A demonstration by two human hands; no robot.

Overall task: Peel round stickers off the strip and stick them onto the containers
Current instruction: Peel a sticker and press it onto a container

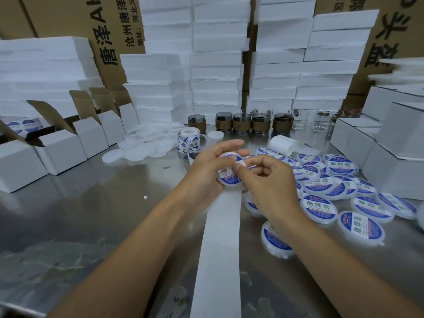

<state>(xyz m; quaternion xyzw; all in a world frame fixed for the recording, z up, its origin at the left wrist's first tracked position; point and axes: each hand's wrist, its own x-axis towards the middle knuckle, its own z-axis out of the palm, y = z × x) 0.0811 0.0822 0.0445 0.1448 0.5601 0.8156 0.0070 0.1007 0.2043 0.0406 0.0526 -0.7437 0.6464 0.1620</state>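
Against the back wall rise stacks of white foam boxes [215,65], and before them the steel table [91,214] carries folded white cartons [59,148] along its left side. Down the table's middle, toward the camera, runs the bare backing strip [218,249]. It seems to lead from the sticker roll [188,141] standing just beyond the hands. A heap of labelled containers [321,207] lies to the right, and a pile of plain ones [146,148] sits left of the roll.

Over the strip's far end the left hand [206,166] holds one container [226,156], with its fingers wrapped round the rim. The right hand [270,180] has its fingers curled and its thumb [238,167] pressed on the blue-and-white sticker [227,174] on the container's face. The forefinger appears to nip the edge.

The step in hand looks like smoothing the sticker flat. The next move calls for setting this container among the labelled ones, taking a plain one, and peeling a fresh sticker cleanly off the roll.
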